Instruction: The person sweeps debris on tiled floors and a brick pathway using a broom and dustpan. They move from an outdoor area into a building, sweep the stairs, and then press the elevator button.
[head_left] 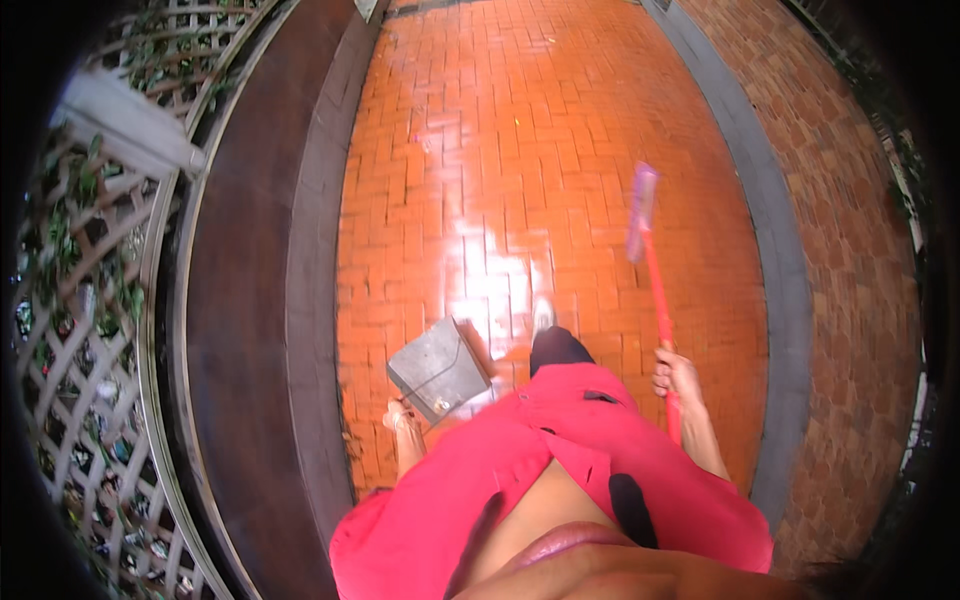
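Head view is showing us the fingers of our right hand [680,374] curling around a red broom [658,290], with a length of its handle sticking out below the grip. Our left hand [397,415] is sitting at the near corner of a grey dustpan [438,368], and its fingers are seemingly closing on the dustpan's thin handle, though the blur is hiding how tightly. The dustpan is tilting beside our legs; whether it is touching the ground, we cannot tell. The broom head [641,212] is blurring well ahead of it, to the right. We are judging this to be a carrying or between-strokes step of sweeping; a next stroke would be calling for bristles flat on the bricks and the dustpan lying level.

Beyond our red shirt [430,500], a dark trouser leg [560,348] and a pale shoe [543,315] are pointing up a shiny orange brick path [600,150]. A grey kerb [785,300] is edging it on the right, and a lattice fence [90,370] is standing far left.
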